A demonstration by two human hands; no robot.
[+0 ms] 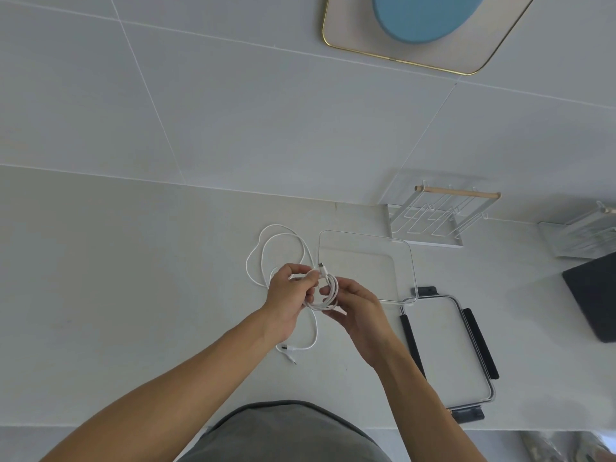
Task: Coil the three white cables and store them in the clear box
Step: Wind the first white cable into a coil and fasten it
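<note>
My left hand and my right hand both grip a small coil of white cable just above the counter; its plug end sticks up between my fingers. More white cable lies in loose loops behind my left hand. Two loose plug ends rest on the counter below my left hand. The clear box stands open and empty right of the coil. Its lid, with black clips, lies flat to the right of my right forearm.
A white wire rack with a wooden bar stands behind the box. A dark slab lies at the right edge. A second rack sits at the far right. The counter's front edge runs below my arms.
</note>
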